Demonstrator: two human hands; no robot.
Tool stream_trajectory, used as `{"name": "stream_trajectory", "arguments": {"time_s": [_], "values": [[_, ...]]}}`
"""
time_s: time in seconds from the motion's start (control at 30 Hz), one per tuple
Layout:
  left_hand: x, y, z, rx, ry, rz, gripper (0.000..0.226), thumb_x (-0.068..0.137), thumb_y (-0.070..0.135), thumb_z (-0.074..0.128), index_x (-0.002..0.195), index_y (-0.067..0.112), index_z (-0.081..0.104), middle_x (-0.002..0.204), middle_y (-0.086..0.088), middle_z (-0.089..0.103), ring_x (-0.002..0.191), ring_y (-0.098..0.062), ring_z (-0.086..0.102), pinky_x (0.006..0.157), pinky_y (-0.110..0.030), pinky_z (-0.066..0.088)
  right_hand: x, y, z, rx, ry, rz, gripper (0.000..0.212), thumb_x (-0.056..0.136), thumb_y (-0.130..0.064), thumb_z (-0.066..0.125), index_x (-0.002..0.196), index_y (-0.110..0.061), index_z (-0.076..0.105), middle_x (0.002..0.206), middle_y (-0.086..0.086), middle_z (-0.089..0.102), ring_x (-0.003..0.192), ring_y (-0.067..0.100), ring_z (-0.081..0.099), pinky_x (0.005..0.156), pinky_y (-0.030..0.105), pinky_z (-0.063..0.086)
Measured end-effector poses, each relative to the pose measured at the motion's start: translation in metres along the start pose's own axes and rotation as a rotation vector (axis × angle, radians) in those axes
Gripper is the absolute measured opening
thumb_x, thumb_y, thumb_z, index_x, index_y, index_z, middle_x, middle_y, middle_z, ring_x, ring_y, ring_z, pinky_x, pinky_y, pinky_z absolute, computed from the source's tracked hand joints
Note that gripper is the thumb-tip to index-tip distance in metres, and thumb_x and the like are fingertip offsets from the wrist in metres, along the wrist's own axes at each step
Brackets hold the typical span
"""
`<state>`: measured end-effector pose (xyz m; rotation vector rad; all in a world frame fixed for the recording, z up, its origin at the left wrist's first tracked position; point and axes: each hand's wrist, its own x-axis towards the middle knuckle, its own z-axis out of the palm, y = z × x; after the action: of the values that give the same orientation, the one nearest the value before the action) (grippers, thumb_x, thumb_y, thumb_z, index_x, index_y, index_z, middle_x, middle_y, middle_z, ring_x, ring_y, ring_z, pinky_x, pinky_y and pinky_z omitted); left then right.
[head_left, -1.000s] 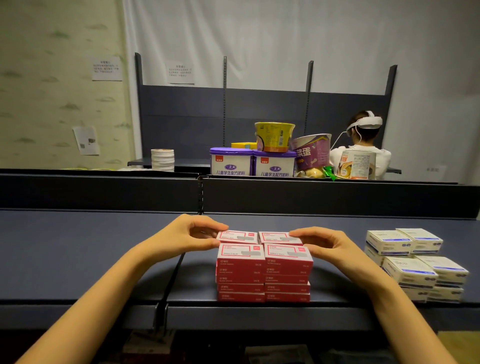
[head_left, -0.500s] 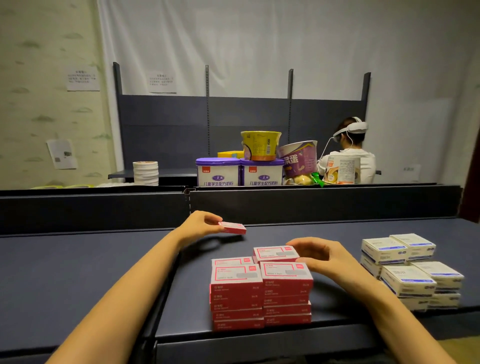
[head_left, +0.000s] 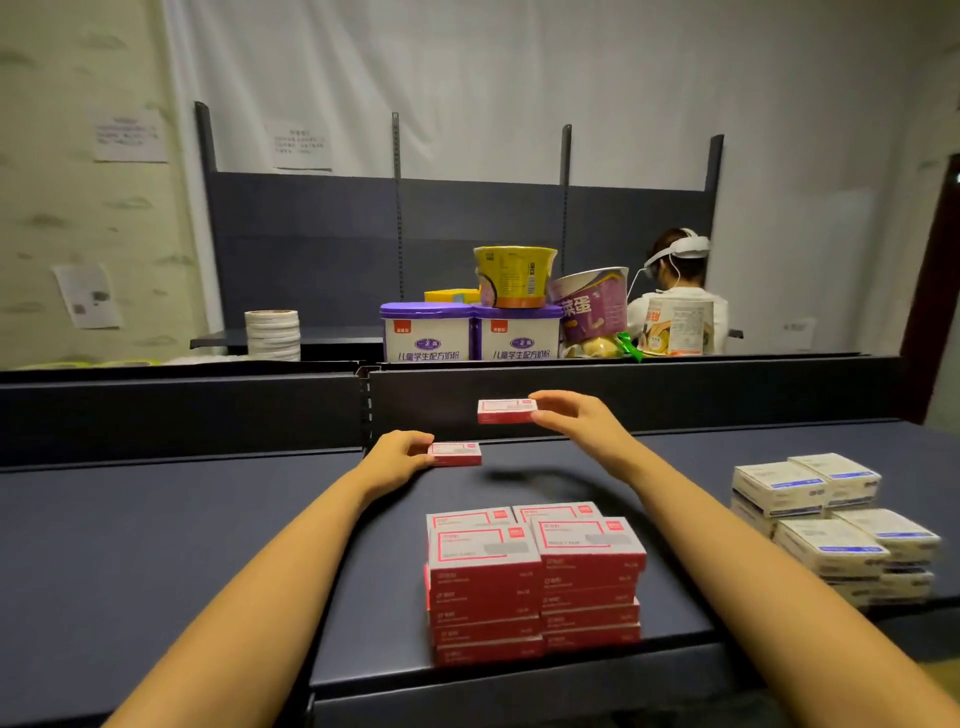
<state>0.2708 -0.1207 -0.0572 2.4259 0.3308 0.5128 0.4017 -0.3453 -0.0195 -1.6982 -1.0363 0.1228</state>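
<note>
Left hand (head_left: 397, 460) is pinching a red box (head_left: 460, 453) lying at the back of the dark shelf (head_left: 156, 519) while right hand (head_left: 579, 423) is gripping a second red box (head_left: 505, 410) in mid-air just above it, behind the red stack (head_left: 535, 571)

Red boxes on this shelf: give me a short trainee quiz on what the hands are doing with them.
1. Fill in: the white boxes stand to the ___ of the red stack.
2. True or false: the left hand grips the lower red box, the right hand the upper red box.
3. Multiple choice: the upper red box is A) on the red stack, B) held in the air, C) among the white boxes.
Key: 1 right; 2 true; 3 B.
</note>
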Motion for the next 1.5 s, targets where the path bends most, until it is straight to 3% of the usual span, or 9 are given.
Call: {"name": "stream_trajectory", "arguments": {"time_s": [0.33,0.47,0.67,0.83,0.9,1.1,1.2,1.33,1.5], "values": [[0.018,-0.015,0.011,0.117,0.079,-0.016,0.019,0.091,0.019,0.056,0.099,0.005,0.066,0.104,-0.011,0.068,0.093,-0.023,0.062,0.083,-0.03,0.046,0.035,0.05,0.014,-0.221,-0.231,0.153,0.034,0.089,-0.019,0.058,0.122,-0.012,0.056,0.12,0.005,0.059,0.106,0.012,0.054,0.092,0.023,0.04],[0.022,-0.019,0.013,0.182,0.107,-0.039,0.021,0.09,0.023,0.059,0.099,0.006,0.067,0.099,-0.011,0.068,0.09,-0.026,0.062,0.085,-0.041,0.05,0.041,0.054,0.018,-0.255,-0.232,0.138,0.035,0.089,-0.02,0.058,0.123,-0.013,0.056,0.123,0.006,0.059,0.104,0.011,0.054,0.091,0.022,0.04],[0.029,-0.025,0.014,0.193,0.114,-0.057,0.02,0.087,0.026,0.061,0.096,0.009,0.068,0.099,-0.013,0.064,0.089,-0.026,0.062,0.083,-0.038,0.05,0.047,0.06,0.02,-0.299,-0.204,0.137,0.037,0.088,-0.023,0.06,0.123,-0.012,0.056,0.124,0.006,0.06,0.105,0.012,0.055,0.092,0.024,0.042],[0.019,-0.013,0.012,0.18,0.134,-0.09,0.047,0.088,0.026,0.06,0.13,0.008,0.051,0.126,-0.012,0.046,0.111,-0.026,0.053,0.1,-0.033,0.042,0.044,0.056,0.019,-0.334,-0.163,0.173,0.06,0.083,-0.027,0.067,0.135,-0.011,0.043,0.132,0.008,0.052,0.118,0.019,0.051,0.095,0.025,0.04],[0.011,0.003,0.005,0.109,0.193,-0.087,0.054,0.088,0.024,0.061,0.137,0.008,0.043,0.132,-0.012,0.044,0.111,-0.025,0.054,0.097,-0.028,0.042,0.039,0.04,0.014,-0.375,-0.162,0.159,0.067,0.082,-0.028,0.067,0.139,-0.011,0.035,0.135,0.009,0.048,0.119,0.021,0.049,0.096,0.027,0.04],[-0.051,0.07,-0.025,-0.061,0.174,0.025,0.035,0.09,0.026,0.058,0.124,0.018,0.056,0.112,-0.002,0.063,0.092,-0.008,0.059,0.071,-0.009,0.044,-0.02,-0.035,-0.017,-0.303,-0.204,0.043,0.036,0.086,-0.029,0.061,0.121,-0.022,0.056,0.117,-0.002,0.061,0.109,0.013,0.057,0.088,0.022,0.045],[-0.1,0.09,-0.034,-0.128,0.128,0.08,0.022,0.088,0.031,0.059,0.11,0.03,0.061,0.104,0.01,0.065,0.093,-0.007,0.062,0.078,-0.015,0.049,-0.072,-0.059,-0.025,-0.172,-0.163,-0.001,0.022,0.086,-0.031,0.06,0.108,-0.028,0.062,0.109,-0.011,0.063,0.1,0.006,0.06,0.08,0.018,0.047],[-0.155,0.104,-0.035,-0.144,0.061,0.09,0.027,0.081,0.046,0.059,0.105,0.035,0.062,0.104,0.014,0.062,0.096,-0.007,0.06,0.077,-0.018,0.049,-0.13,-0.063,-0.03,-0.101,-0.225,-0.019,0.025,0.077,-0.045,0.065,0.099,-0.034,0.065,0.102,-0.013,0.067,0.098,0.006,0.062,0.082,0.025,0.054],[-0.188,0.105,-0.024,-0.134,0.044,0.087,0.047,0.066,0.068,0.065,0.103,0.042,0.055,0.106,0.021,0.054,0.096,-0.002,0.055,0.078,-0.02,0.052,-0.16,-0.056,-0.034,-0.111,-0.286,-0.048,0.058,0.052,-0.075,0.065,0.102,-0.044,0.058,0.105,-0.023,0.062,0.101,0.001,0.06,0.08,0.023,0.056]]}}
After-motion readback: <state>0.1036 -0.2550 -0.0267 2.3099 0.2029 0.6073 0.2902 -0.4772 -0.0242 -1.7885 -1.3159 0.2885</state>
